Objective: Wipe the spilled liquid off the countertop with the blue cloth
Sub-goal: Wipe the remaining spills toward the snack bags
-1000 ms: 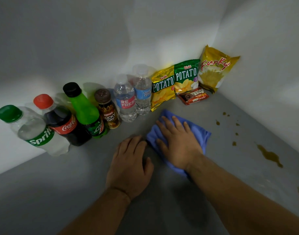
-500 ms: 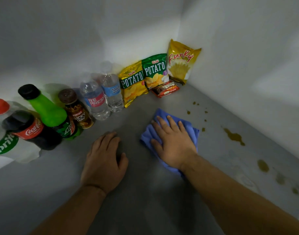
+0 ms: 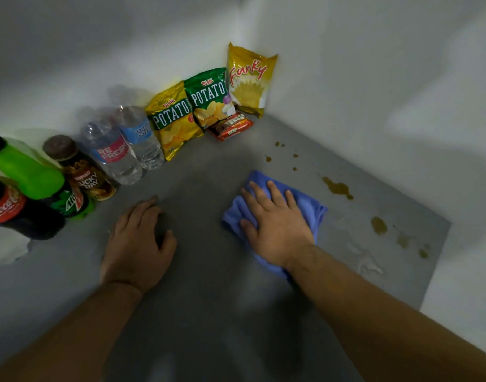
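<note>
At far left we see a Coca-Cola bottle (image 3: pixel 7 208) and a green Mountain Dew bottle (image 3: pixel 29 175) leaning along the wall, then a brown Lucky Day bottle (image 3: pixel 84 175) and two clear water bottles (image 3: pixel 113 154) (image 3: pixel 141 139). Next come two Potato chip bags (image 3: pixel 173 122) (image 3: pixel 208 97), a small red-brown snack pack (image 3: pixel 231 126) lying flat in front of them, and a yellow Funky bag (image 3: pixel 248 81) propped in the corner.

Our left hand (image 3: pixel 138 244) rests palm down on the grey surface (image 3: pixel 203 312), fingers loosely curled, holding nothing. It lies well apart from the cloth.

Our right hand (image 3: pixel 275 227) lies flat on the cloth (image 3: pixel 310 205), fingers spread and pressing it down rather than gripping it. The cloth is blue-violet, soft and rumpled, bunched into folds under the palm, with its edges showing past the fingertips, at the thumb side and below the wrist. It sits near the middle of the surface, to the left of the spill.

The spill (image 3: pixel 337 187) is brownish-yellow liquid: a long blot just right of the cloth, small drops (image 3: pixel 280 150) scattered towards the corner, and further blots (image 3: pixel 379 226) near the right edge. None of them touches the cloth. Pale, wet-looking smears (image 3: pixel 366 260) show on the surface between the cloth and the right edge.
</note>
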Available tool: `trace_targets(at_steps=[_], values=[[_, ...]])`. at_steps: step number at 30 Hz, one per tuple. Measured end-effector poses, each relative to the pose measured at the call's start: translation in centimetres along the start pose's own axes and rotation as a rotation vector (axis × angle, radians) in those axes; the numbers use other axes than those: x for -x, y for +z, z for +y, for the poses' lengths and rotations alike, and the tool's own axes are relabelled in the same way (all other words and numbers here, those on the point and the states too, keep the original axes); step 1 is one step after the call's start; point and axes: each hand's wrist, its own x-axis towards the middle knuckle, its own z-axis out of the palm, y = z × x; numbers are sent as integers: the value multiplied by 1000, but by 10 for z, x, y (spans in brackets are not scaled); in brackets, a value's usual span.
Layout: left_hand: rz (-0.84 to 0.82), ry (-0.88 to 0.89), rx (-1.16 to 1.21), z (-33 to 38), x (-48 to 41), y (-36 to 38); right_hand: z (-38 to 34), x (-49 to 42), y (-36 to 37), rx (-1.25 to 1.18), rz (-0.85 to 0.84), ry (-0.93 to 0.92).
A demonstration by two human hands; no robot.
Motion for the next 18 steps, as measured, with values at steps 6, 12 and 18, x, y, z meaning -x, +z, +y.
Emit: trace_targets(at_steps=[6, 12, 18], values=[[25, 38, -10, 6, 7, -4, 18, 94, 5, -15, -29, -82], [9, 193, -46, 37, 29, 5, 60, 86, -7, 5, -6, 121], [71, 314, 206, 133, 60, 43, 35, 122, 7, -8, -4, 58]])
